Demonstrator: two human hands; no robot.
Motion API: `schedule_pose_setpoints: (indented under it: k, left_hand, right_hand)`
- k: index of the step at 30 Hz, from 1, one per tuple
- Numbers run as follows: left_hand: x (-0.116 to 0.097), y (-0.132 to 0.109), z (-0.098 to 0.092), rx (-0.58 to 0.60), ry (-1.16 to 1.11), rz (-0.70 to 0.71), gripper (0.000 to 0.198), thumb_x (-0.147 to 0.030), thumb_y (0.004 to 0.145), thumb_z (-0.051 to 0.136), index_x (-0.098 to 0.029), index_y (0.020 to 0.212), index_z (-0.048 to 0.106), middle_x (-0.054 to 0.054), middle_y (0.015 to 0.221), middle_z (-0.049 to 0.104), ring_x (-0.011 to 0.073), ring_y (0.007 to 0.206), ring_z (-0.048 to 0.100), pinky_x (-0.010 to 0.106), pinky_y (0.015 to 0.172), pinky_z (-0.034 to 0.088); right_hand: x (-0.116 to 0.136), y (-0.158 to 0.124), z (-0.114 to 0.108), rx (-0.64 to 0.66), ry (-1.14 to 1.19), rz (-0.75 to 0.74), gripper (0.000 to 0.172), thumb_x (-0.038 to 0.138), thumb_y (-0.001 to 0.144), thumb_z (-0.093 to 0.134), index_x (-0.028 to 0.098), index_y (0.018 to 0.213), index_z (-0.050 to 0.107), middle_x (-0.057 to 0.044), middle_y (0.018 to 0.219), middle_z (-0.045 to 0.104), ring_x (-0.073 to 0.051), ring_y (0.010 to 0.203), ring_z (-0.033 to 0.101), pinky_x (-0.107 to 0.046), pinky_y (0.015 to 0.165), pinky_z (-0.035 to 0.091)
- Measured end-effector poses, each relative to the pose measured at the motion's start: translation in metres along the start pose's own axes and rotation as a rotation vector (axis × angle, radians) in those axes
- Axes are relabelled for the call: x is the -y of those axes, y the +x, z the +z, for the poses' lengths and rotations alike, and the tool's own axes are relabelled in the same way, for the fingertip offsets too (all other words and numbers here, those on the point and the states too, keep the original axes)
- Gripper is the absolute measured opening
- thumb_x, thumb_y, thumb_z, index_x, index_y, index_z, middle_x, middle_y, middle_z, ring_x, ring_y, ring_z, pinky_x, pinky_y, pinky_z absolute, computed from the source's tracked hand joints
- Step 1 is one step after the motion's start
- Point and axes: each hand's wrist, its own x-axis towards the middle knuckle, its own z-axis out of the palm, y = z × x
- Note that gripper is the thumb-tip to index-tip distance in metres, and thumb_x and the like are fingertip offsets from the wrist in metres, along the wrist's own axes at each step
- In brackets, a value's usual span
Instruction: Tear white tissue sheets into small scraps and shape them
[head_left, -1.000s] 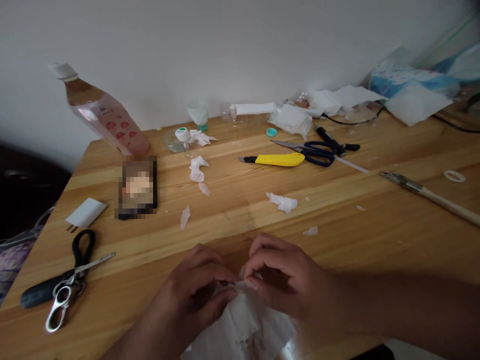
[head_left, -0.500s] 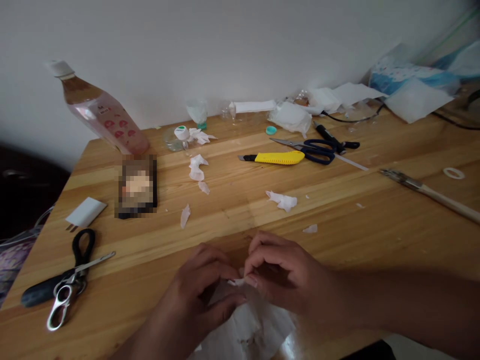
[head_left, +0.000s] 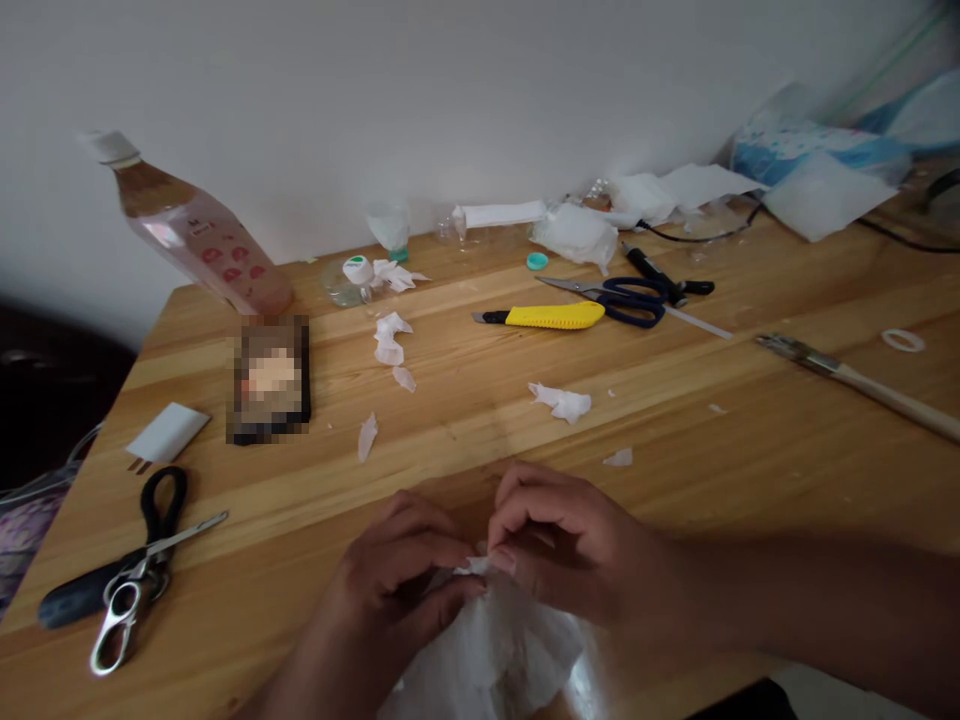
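Low in the head view, a thin, whitish, translucent sheet (head_left: 491, 650), like tissue paper, hangs crumpled over the front of the table. Its upper edge is pinched by my left hand (head_left: 405, 580) between thumb and fingers. My right hand (head_left: 562, 545) pinches the same edge close beside, thumb against forefinger, the two sets of fingertips almost touching. What lies under the sheet is mostly hidden; a shiny patch shows at its lower right. Torn white scraps lie beyond my hands, among them a crumpled piece (head_left: 562, 402) and a small flake (head_left: 619, 457).
A yellow utility knife (head_left: 555, 317), blade out, lies near dark-handled scissors (head_left: 634, 300). At right is a brush (head_left: 840, 370). A pink-labelled bottle (head_left: 210, 245), phone (head_left: 270, 380), white charger (head_left: 169, 432) and keys (head_left: 127, 590) stand or lie left. Plastic packaging (head_left: 574, 235) lines the wall.
The view has shifted slightly, so the table's objects sit a little further left. Both hands keep their pinch on the sheet's edge, and the left thumb has moved slightly up toward it.
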Motion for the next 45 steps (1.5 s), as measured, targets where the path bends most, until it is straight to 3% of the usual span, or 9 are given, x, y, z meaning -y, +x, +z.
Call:
schedule_pose_setpoints:
  k: [12, 20, 36, 40, 45]
  left_hand:
    - [-0.013, 0.005, -0.004, 0.082, -0.022, -0.099, 0.016, -0.012, 0.091, 0.063, -0.027, 0.095, 0.07, 0.0, 0.088, 0.069, 0.0135, 0.083, 0.064, 0.024, 0.071, 0.052]
    - [-0.011, 0.0, -0.002, 0.103, -0.014, -0.157, 0.015, -0.016, 0.094, 0.06, -0.027, 0.098, 0.069, 0.001, 0.092, 0.069, 0.0141, 0.087, 0.064, 0.026, 0.074, 0.052]
    - [-0.016, 0.005, -0.004, 0.098, 0.084, -0.12, 0.017, -0.013, 0.093, 0.059, -0.027, 0.095, 0.067, -0.001, 0.088, 0.068, 0.012, 0.084, 0.065, 0.023, 0.072, 0.053]
    - [-0.013, -0.001, 0.0, -0.026, 0.138, -0.134, 0.019, -0.015, 0.092, 0.062, -0.03, 0.103, 0.064, -0.001, 0.094, 0.063, 0.0104, 0.083, 0.063, 0.02, 0.067, 0.051]
    - [-0.015, -0.011, -0.005, -0.266, 0.319, -0.071, 0.022, -0.012, 0.086, 0.066, -0.031, 0.096, 0.063, -0.001, 0.097, 0.052, 0.0127, 0.083, 0.058, 0.024, 0.066, 0.051]
  right_hand:
    - [0.0, -0.002, 0.0, -0.018, 0.016, -0.014, 0.005, 0.022, 0.091, 0.066, 0.018, 0.089, 0.068, 0.002, 0.083, 0.053, -0.008, 0.07, 0.049, -0.022, 0.06, 0.039]
    - [-0.001, 0.001, -0.001, 0.016, -0.003, -0.026, 0.006, 0.024, 0.092, 0.067, 0.019, 0.09, 0.069, 0.002, 0.084, 0.053, -0.008, 0.071, 0.05, -0.022, 0.061, 0.039]
    - [-0.001, -0.001, -0.001, 0.047, 0.02, 0.027, 0.007, 0.025, 0.092, 0.066, 0.019, 0.092, 0.07, 0.002, 0.085, 0.054, -0.009, 0.071, 0.051, -0.023, 0.061, 0.04]
    - [-0.002, 0.0, -0.002, 0.037, 0.002, 0.009, 0.008, 0.026, 0.092, 0.067, 0.019, 0.091, 0.07, 0.002, 0.084, 0.055, -0.01, 0.074, 0.053, -0.025, 0.065, 0.041]
    - [-0.003, 0.002, -0.002, 0.011, 0.074, 0.061, 0.011, 0.029, 0.092, 0.066, 0.018, 0.092, 0.07, 0.001, 0.085, 0.055, -0.009, 0.07, 0.051, -0.024, 0.061, 0.04]
